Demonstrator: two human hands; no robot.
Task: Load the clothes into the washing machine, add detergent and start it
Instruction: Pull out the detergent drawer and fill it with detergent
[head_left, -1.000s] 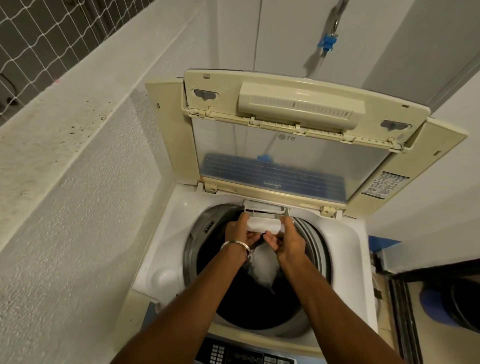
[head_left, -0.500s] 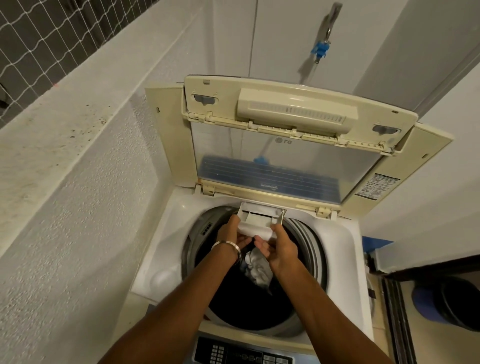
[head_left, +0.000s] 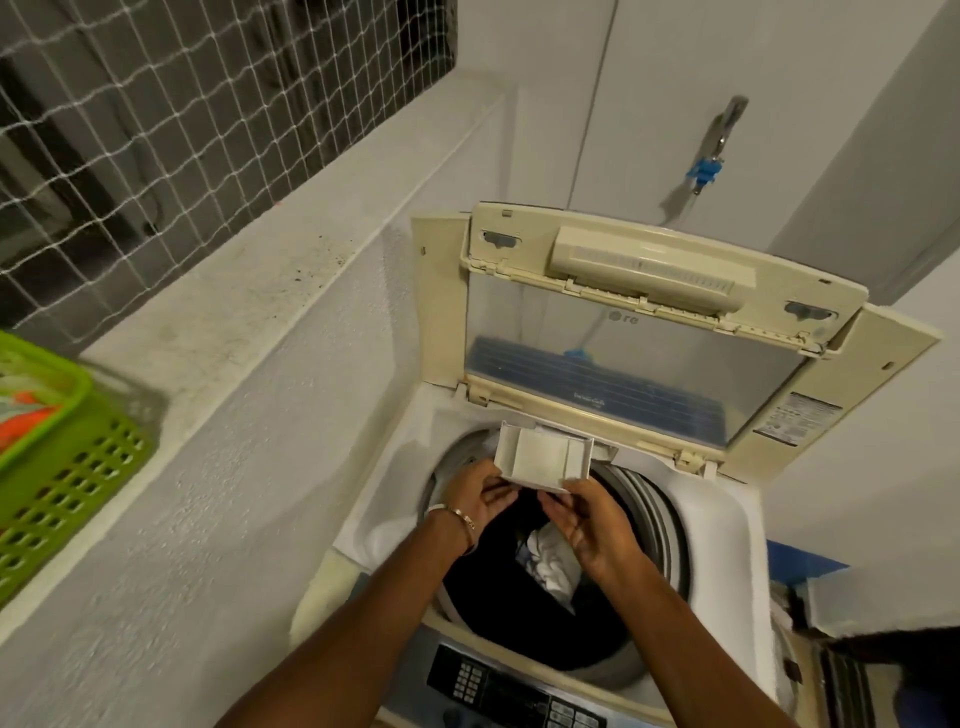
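Head view: washing machine beside textured wall, green basket on ledge

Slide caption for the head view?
Both hands hold the detergent drawer pulled out over the open washer drum.
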